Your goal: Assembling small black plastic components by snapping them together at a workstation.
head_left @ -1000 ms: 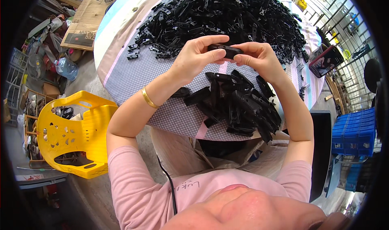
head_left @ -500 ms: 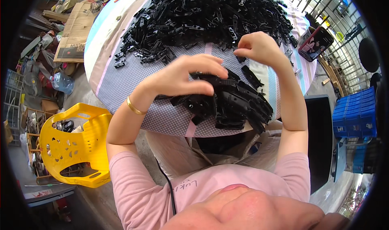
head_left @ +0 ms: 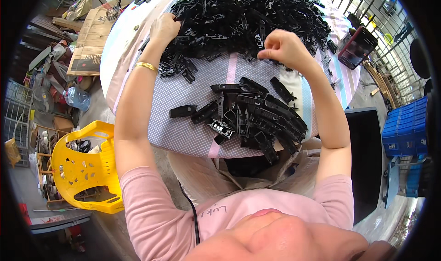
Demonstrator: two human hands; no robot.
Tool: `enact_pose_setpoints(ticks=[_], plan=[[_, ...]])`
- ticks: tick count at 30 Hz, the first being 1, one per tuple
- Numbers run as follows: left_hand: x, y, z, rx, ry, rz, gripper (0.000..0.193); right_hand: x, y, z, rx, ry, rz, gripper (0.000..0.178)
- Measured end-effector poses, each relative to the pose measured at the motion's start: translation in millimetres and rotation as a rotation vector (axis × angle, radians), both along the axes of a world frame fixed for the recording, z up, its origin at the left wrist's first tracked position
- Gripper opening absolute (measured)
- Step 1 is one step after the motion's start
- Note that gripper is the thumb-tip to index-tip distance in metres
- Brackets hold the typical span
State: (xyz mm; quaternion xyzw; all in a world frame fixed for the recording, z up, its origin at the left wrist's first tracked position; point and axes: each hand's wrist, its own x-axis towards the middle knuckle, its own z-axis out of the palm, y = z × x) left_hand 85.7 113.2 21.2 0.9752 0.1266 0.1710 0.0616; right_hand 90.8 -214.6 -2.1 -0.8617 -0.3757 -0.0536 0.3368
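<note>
A large heap of small black plastic parts (head_left: 220,24) covers the far half of the round table. At its left edge, my left hand (head_left: 165,28) has its fingers curled, the tips among the parts; what they grip is hidden. My right hand (head_left: 284,48) is raised by the heap's near right side, thumb and forefinger pinched together. Whether anything sits in that pinch I cannot make out. Between my forearms lies a smaller pile of longer black plastic pieces (head_left: 262,111), close to the table's near edge. One piece (head_left: 183,111) lies at its left end.
A patterned cloth (head_left: 183,134) covers the table. A phone (head_left: 358,48) stands at the right rim. To the left is a yellow plastic chair (head_left: 85,171); to the right are a black bin (head_left: 365,164) and blue crates (head_left: 404,127). Flattened cardboard (head_left: 89,42) is beyond the table's left.
My left hand has gone from above the smaller pile to the far left edge of the large heap, uncovering the pieces beneath it. My right hand has shifted slightly left and nearer me.
</note>
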Motion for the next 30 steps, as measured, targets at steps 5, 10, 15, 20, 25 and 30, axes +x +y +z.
enact_pose_setpoints(ticks=[5, 10, 15, 20, 25, 30], plan=[[-24.1, -29.5, 10.8, -0.207, -0.295, -0.094, 0.029, 16.1, -8.8, -4.3, 0.151, -0.159, -0.062, 0.021], [-78.6, -93.1, -3.5, -0.591, -0.243, -0.495, 0.027, -10.6, 4.0, 14.5, 0.63, 0.46, 0.02, 0.019], [-99.2, -125.3, -16.7, -0.859, -0.167, -0.528, 0.03, -33.1, 20.8, 7.8, 0.619, 0.472, 0.069, 0.018], [-103.4, -126.2, -16.7, -1.164, -0.091, -0.61, 0.032, -43.1, 30.1, 1.9, 0.591, 0.237, -0.035, 0.018], [-106.0, -122.8, -16.8, -1.385, -0.048, -0.687, 0.032, -41.8, 27.4, 7.5, 0.561, 0.395, -0.046, 0.018], [-107.0, -121.1, -16.7, -1.418, -0.023, -0.657, 0.032, -46.2, 33.9, 0.3, 0.527, 0.285, -0.073, 0.018]])
